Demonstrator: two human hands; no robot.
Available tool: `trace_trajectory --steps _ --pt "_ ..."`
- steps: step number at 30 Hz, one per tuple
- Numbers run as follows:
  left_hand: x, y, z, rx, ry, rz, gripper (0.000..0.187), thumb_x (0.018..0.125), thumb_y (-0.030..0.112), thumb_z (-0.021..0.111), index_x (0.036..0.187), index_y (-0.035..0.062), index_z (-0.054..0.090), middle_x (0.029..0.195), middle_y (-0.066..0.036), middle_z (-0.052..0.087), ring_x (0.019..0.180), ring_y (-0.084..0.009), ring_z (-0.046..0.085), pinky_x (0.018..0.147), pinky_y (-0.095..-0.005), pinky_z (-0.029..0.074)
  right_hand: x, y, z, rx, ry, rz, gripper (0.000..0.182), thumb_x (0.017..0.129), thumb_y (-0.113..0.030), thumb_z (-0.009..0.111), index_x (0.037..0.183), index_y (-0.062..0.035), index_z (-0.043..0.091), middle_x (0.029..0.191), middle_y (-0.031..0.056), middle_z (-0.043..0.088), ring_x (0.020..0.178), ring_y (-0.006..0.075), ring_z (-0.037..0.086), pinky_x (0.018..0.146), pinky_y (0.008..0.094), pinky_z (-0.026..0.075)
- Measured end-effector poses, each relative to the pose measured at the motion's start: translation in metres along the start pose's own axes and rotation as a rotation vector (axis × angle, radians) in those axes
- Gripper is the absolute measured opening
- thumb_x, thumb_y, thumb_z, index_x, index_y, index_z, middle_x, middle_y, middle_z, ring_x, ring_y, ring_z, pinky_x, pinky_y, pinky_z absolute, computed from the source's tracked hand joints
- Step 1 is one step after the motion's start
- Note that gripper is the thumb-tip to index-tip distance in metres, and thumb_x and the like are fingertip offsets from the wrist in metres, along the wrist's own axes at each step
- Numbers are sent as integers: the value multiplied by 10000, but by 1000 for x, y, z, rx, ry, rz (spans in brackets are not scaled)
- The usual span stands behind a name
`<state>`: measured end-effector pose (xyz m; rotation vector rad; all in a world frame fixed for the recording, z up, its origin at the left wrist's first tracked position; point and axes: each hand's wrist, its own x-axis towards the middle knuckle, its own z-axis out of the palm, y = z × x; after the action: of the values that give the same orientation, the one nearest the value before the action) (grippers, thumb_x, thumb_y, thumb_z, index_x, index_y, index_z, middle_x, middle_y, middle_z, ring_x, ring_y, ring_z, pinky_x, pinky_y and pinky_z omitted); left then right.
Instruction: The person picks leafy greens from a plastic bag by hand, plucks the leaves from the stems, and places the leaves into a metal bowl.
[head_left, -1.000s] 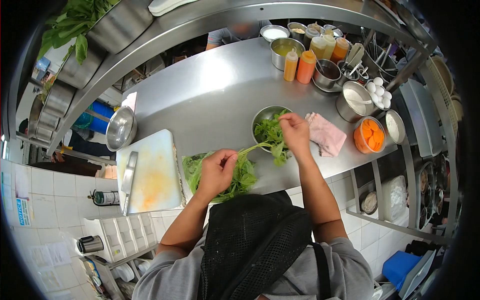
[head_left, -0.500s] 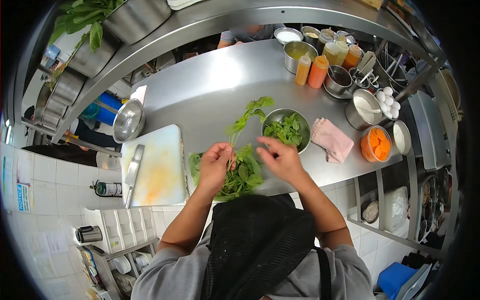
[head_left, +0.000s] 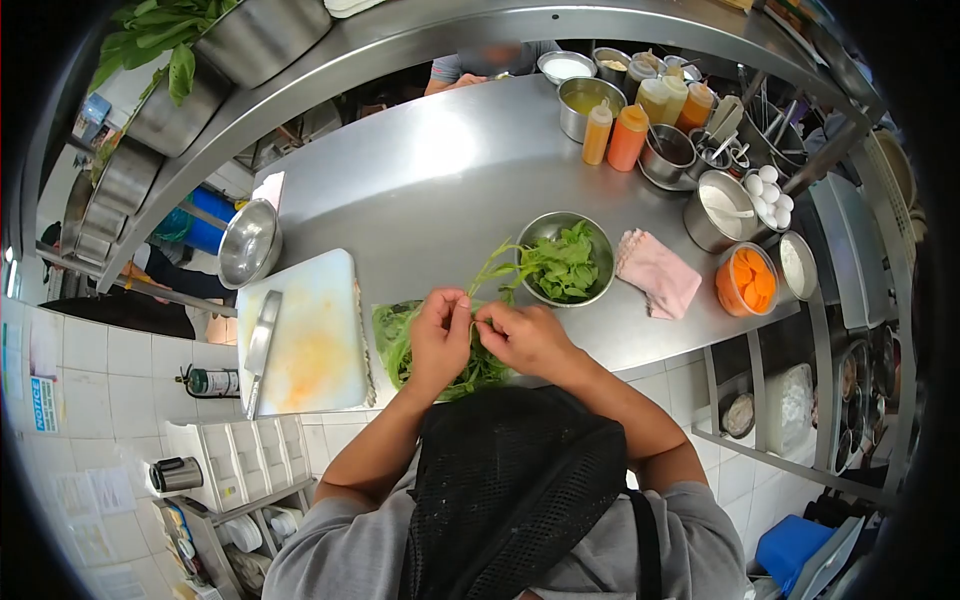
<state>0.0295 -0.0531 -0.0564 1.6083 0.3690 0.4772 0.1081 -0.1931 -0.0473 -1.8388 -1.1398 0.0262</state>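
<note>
My left hand (head_left: 441, 338) is closed around the stem of a leafy green sprig (head_left: 484, 272) that looks like basil. Its top leans right, toward the bowl's rim. Close beside it, my right hand (head_left: 527, 341) pinches at the same sprig, though its fingertips are partly hidden. Under both hands lies a heap of loose basil (head_left: 476, 380) on a clear plastic bag (head_left: 388, 325). Picked leaves (head_left: 566, 262) fill much of a steel bowl (head_left: 607, 285) just beyond my right hand.
On the left, a knife (head_left: 264, 335) rests on a white cutting board (head_left: 318, 340). A pink cloth (head_left: 660, 275) lies right of the bowl, near a tub of orange slices (head_left: 738, 298). Squeeze bottles (head_left: 628, 138) and pots stand at the back right. Another person (head_left: 490, 66) is across the table.
My right hand has moved left and down, from apart with spread fingers to pinching at the sprig beside my left hand. The sprig's top has tipped lower and rightward.
</note>
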Motion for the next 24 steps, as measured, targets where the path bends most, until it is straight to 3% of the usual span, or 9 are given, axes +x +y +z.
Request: trace_trajectory --steps 2,5,10,13,15,17,18,20,24 --pt "-6 1 3 207 19 100 73 953 88 558 983 22 553 617 15 516 546 -49 417 504 -222 360 -5 5 10 -29 -4 1 118 846 -184 638 872 -92 569 622 109 630 550 338 613 498 444 478" --pt "-5 -2 3 281 15 123 90 952 103 561 994 24 550 553 20 471 499 -51 382 465 -240 334 -6 6 10 -30 -20 8 114 844 -173 631 870 -88 559 612 114 623 553 348 610 497 455 472" --pt "-5 -5 -6 254 -69 28 84 968 102 536 1010 29 535 583 27 487 520 -30 388 463 -222 306 -7 3 3 85 -60 73 91 839 -142 621 867 -81 559 603 110 614 552 350 607 500 447 468" --pt "-3 0 -8 195 -89 -24 73 982 101 517 1017 37 519 608 41 490 528 -11 394 462 -196 290 -6 11 2 205 -32 107 73 831 -123 627 860 -74 582 607 99 613 532 310 607 499 404 465" --pt "1 1 -12 131 -72 -55 67 983 105 517 1006 42 519 599 46 477 518 -13 393 456 -195 288 -4 24 -10 224 64 218 76 827 -120 645 853 -64 602 604 95 602 498 242 579 498 360 452" --pt "5 0 -21 -8 -33 -91 98 984 136 525 994 39 518 579 48 463 495 -21 382 444 -212 285 -2 41 -18 274 260 186 98 832 -126 655 874 -45 617 567 88 572 479 180 534 491 326 433" --pt "6 0 -25 -13 -29 -98 98 984 136 525 994 39 518 579 48 463 495 -21 382 444 -212 285 1 49 -27 272 251 191 98 832 -126 655 874 -45 617 567 88 572 479 180 534 491 326 433" --pt "9 0 -33 -18 5 -114 99 986 137 523 983 38 519 578 46 470 486 -21 387 438 -208 289 4 60 -47 179 274 356 145 841 -144 667 939 -41 642 546 82 552 474 145 504 495 309 426" --pt "9 8 -43 -149 58 -243 120 988 157 521 972 38 516 567 17 472 460 -52 384 425 -220 300 7 53 -66 -44 249 446 204 840 -157 682 1010 -46 662 548 85 556 475 131 497 498 301 424"
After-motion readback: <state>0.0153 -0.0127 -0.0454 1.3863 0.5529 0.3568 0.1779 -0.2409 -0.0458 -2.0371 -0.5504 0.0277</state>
